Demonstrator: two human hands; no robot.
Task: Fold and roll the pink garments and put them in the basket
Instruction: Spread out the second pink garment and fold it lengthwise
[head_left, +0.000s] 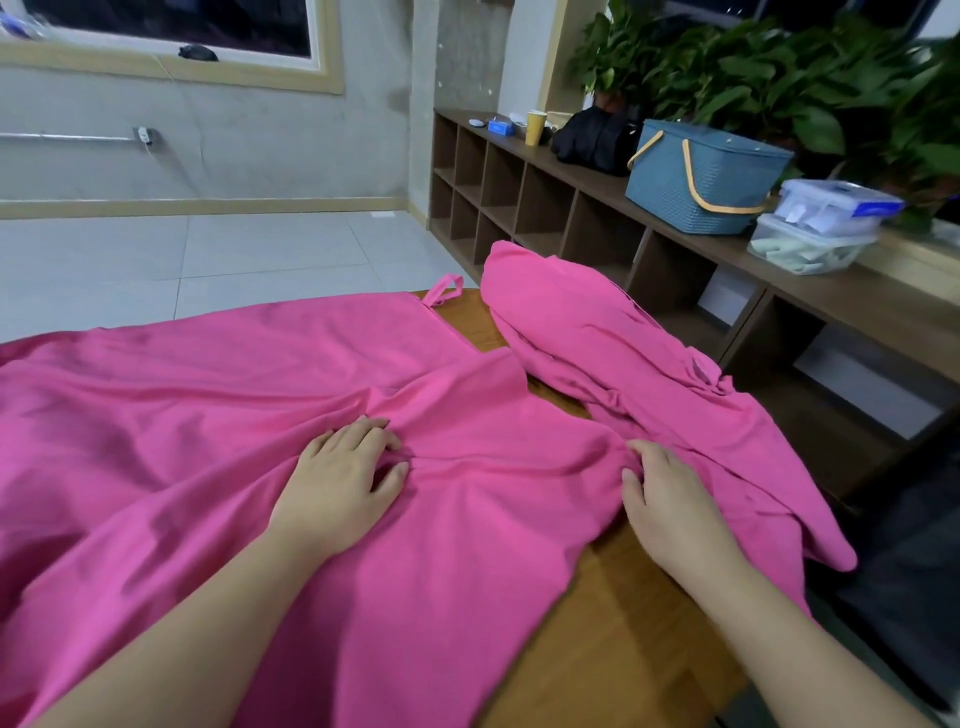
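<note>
A big pink dress (218, 415) lies spread across the wooden table (623, 623), covering most of it and running off the left side. The left hand (340, 478) rests on the middle of the dress, its fingers bent and pinching up a small fold of cloth between thumb and fingertips. The right hand (670, 504) sits at the dress's right edge, its fingers gathering the cloth there, just where the dress meets a second pink garment (623, 353). That second piece lies crumpled on the table's far right part, beyond the right hand, with one end hanging over the edge. The blue basket (701, 176) stands well apart on the long shelf (597, 218) along the wall, beside stacked plastic boxes (821, 228).
</note>
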